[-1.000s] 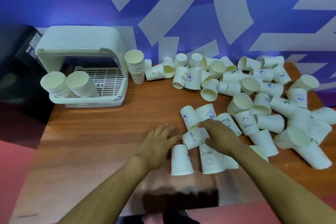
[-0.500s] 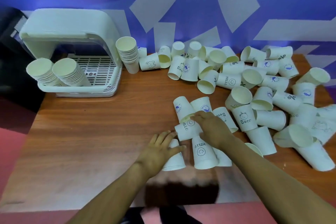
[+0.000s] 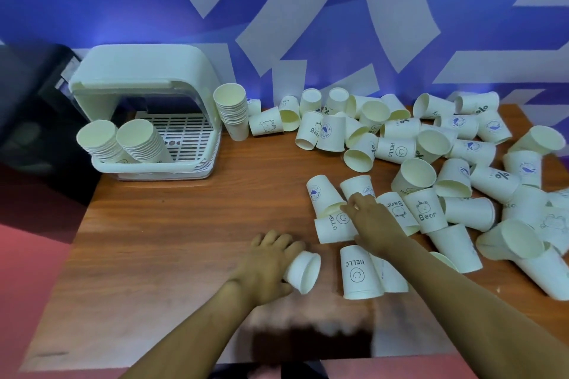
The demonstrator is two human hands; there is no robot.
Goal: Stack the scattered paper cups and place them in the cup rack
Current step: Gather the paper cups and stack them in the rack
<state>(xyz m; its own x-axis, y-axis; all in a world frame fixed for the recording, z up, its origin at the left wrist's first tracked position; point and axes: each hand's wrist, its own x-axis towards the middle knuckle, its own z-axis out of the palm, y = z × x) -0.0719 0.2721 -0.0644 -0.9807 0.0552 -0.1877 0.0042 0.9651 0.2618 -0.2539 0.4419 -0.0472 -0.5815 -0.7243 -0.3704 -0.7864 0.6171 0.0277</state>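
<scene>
One cup in my left hand, another under my right.

My left hand (image 3: 267,267) is curled around a plain white paper cup (image 3: 302,271) tipped on its side, its mouth facing right, low over the brown wooden table (image 3: 172,243). My right hand (image 3: 374,224) reaches over a white "HELLO" smiley paper cup (image 3: 334,226) lying on its side, fingers bent onto it; whether they truly grip it I cannot tell. More cups lie scattered to the right. The white plastic cup rack (image 3: 147,132) stands at the table's far left, two leaning cup stacks (image 3: 123,141) inside.
</scene>
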